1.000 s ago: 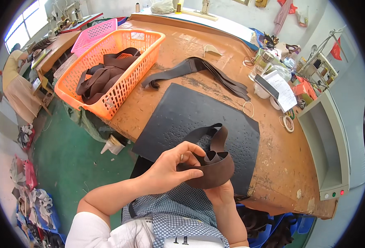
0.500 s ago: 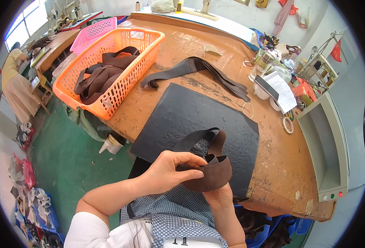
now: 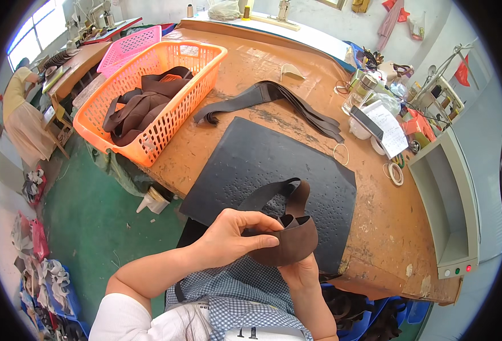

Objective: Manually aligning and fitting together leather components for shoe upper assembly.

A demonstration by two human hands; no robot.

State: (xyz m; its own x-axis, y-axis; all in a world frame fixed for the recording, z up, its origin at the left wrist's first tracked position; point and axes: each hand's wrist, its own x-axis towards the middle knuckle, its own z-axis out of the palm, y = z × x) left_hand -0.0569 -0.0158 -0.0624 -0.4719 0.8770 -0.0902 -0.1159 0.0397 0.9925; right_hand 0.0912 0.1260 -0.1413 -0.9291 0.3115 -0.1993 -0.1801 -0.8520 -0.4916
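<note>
A long brown strip (image 3: 297,243), suede-like outside and darker inside, is curled into loops in front of me. My left hand (image 3: 228,237) pinches its edge between thumb and fingers at the left of the loop. From below and behind, my right hand (image 3: 301,273) grips the same strip; most of its fingers are hidden by the loop. The strip's free part arches over onto a black mat (image 3: 228,165) pitted with small holes. Beyond the mat, a layered bundle of dark strips (image 3: 271,92) lies bent on the table.
An orange basket (image 3: 177,122) of brown strips stands at the table's left edge, a pink basket (image 3: 120,54) behind it. At right are a glass jar (image 3: 359,94), a phone (image 3: 367,123) on paper, a tape roll (image 3: 396,175) and a grey machine frame (image 3: 461,193). Another person (image 3: 26,113) works far left.
Both hands keep nearly the same hold on the strip. The loop has shifted very slightly; the rest of the scene looks the same.
</note>
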